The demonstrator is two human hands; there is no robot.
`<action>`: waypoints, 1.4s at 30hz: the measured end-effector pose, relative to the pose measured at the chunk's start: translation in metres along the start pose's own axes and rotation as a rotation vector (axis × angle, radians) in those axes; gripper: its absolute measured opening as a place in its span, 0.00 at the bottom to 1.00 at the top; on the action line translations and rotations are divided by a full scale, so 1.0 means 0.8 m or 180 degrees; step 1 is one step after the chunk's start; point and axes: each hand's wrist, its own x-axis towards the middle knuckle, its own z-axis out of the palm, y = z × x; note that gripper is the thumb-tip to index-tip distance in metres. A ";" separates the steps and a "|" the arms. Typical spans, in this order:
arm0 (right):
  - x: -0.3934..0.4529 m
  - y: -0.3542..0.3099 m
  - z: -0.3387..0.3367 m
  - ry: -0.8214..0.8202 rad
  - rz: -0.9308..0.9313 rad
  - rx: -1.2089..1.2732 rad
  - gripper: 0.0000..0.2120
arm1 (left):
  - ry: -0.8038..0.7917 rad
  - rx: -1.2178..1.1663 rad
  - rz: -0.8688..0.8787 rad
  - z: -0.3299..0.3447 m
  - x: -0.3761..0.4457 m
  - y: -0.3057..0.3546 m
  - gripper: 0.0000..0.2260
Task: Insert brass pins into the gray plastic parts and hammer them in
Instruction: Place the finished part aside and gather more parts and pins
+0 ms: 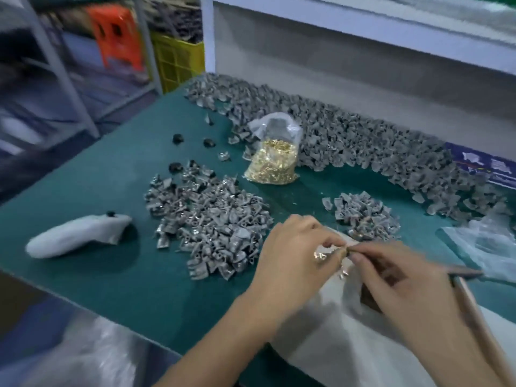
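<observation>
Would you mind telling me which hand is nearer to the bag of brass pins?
Left. The left hand is in front of the bag of brass pins, slightly right of it, past the gray parts. The right hand lies farther right and closer to the person.

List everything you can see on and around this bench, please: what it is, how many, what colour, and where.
bench mat: one, dark green, covers the worktop
gray plastic parts: too many to count, long heap along the back edge
middle pile: one, gray parts, left of the hands
small pile: one, gray parts, behind the hands
bag of brass pins: one, clear plastic with gold contents, centre
wrapped bundle: one, white, left
black bits: a few, behind the middle pile
empty bag: one, clear, right
wooden handle: one, tan, under the right wrist
crate: one, yellow, beyond the bench
stool: one, orange, beside the crate
left hand: holds brass pins
right hand: pinches something small; blurred
</observation>
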 end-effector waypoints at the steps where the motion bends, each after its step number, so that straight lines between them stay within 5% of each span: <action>1: 0.006 -0.009 0.014 -0.0042 -0.0062 0.0114 0.04 | 0.0126 0.0182 -0.0073 -0.013 -0.006 -0.007 0.03; 11: 0.056 -0.080 0.129 -0.0487 0.0105 0.0840 0.08 | 0.0848 0.0891 -0.0841 -0.106 -0.062 -0.078 0.02; 20: 0.075 -0.087 0.154 -0.0664 0.0274 -0.0051 0.05 | 0.0891 0.0433 -0.1046 -0.119 -0.066 -0.090 0.02; 23: 0.073 -0.065 0.137 -0.0673 0.0215 0.0141 0.09 | 0.0781 0.0448 -0.0905 -0.110 -0.062 -0.085 0.02; 29: 0.075 0.017 0.049 0.0179 0.0616 0.0412 0.08 | 0.0452 0.0814 -0.0472 -0.056 -0.045 -0.047 0.07; 35: 0.051 0.072 0.015 -0.0411 0.0738 0.0095 0.07 | -0.0213 0.0586 -0.0453 0.008 -0.028 -0.017 0.07; 42: 0.036 0.080 0.025 -0.0109 0.0580 0.0406 0.09 | -0.0323 0.0697 -0.0690 0.032 -0.008 -0.021 0.02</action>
